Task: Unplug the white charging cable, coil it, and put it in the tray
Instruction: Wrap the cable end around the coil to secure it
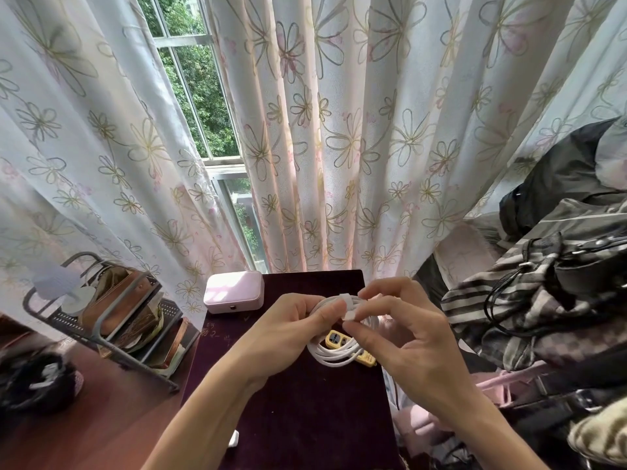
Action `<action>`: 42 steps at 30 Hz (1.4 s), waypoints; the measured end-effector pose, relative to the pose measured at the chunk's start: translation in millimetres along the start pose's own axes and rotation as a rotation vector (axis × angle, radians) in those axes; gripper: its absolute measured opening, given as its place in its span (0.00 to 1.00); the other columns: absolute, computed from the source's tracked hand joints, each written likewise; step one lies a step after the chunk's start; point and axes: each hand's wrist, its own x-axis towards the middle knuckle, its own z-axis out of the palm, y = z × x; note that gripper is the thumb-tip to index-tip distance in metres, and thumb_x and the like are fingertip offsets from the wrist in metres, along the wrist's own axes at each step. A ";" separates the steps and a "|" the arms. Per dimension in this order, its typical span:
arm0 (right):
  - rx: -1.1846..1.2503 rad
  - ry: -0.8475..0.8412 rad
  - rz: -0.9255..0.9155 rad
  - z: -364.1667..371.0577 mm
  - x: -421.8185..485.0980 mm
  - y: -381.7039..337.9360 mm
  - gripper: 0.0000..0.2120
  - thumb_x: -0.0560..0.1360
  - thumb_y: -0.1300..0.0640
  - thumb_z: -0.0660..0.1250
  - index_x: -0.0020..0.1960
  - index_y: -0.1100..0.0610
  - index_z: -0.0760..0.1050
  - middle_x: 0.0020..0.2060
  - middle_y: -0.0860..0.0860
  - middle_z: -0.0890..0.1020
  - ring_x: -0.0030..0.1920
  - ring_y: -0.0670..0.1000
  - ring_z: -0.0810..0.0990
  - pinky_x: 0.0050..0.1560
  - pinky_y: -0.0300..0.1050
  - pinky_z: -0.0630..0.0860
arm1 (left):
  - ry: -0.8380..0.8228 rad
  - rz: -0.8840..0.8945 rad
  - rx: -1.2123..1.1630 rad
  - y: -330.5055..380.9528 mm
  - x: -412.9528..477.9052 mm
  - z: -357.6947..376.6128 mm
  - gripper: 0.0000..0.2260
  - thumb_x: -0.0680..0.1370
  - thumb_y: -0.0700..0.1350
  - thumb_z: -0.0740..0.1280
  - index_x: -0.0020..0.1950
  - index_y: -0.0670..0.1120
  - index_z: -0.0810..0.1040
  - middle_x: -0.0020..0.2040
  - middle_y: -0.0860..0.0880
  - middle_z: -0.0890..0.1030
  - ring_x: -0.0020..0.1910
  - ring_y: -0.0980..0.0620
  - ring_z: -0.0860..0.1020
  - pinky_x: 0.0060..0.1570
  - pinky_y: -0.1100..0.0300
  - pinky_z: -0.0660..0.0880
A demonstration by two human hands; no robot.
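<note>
Two digits of the right hand (407, 337), thumb and forefinger, pinch a white strap (347, 305) wrapped round the coiled white charging cable (334, 356); the left hand (288, 330) grips the coil's left side, its thumb beside the strap. The coil hangs between both hands over a yellow power strip (334, 335) on the dark maroon table (305, 418), with a pink case (234, 291) at the table's far left corner

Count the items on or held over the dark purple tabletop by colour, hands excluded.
White: 2, the coiled cable and a small object at the near left edge
Pink: 1, the box
Yellow: 1, the power strip
Total: 4
</note>
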 end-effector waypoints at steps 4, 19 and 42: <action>-0.107 -0.058 -0.052 -6.3 -3.1 -3.8 0.04 0.74 0.45 0.75 0.47 0.43 0.84 0.58 0.42 0.80 0.61 0.53 0.78 0.58 0.40 0.74 | -0.017 0.003 -0.006 -1.8 1.2 -2.3 0.25 0.79 0.64 0.63 0.37 0.43 0.78 0.33 0.46 0.68 0.35 0.47 0.63 0.35 0.64 0.63; 0.004 -0.099 0.049 -11.4 5.7 -12.7 0.03 0.79 0.51 0.72 0.46 0.46 0.79 0.49 0.47 0.83 0.38 0.38 0.78 0.42 0.28 0.69 | -0.111 0.094 0.049 1.5 -2.1 -4.5 0.13 0.82 0.55 0.65 0.52 0.48 0.84 0.37 0.56 0.74 0.38 0.57 0.70 0.40 0.61 0.67; 0.205 -0.725 0.497 9.1 4.0 21.7 0.30 0.81 0.30 0.55 0.43 0.51 0.82 0.36 0.43 0.81 0.45 0.38 0.79 0.55 0.38 0.69 | 0.013 0.160 0.205 -38.2 -26.2 -6.3 0.06 0.77 0.54 0.73 0.48 0.53 0.82 0.42 0.59 0.86 0.44 0.60 0.83 0.45 0.72 0.73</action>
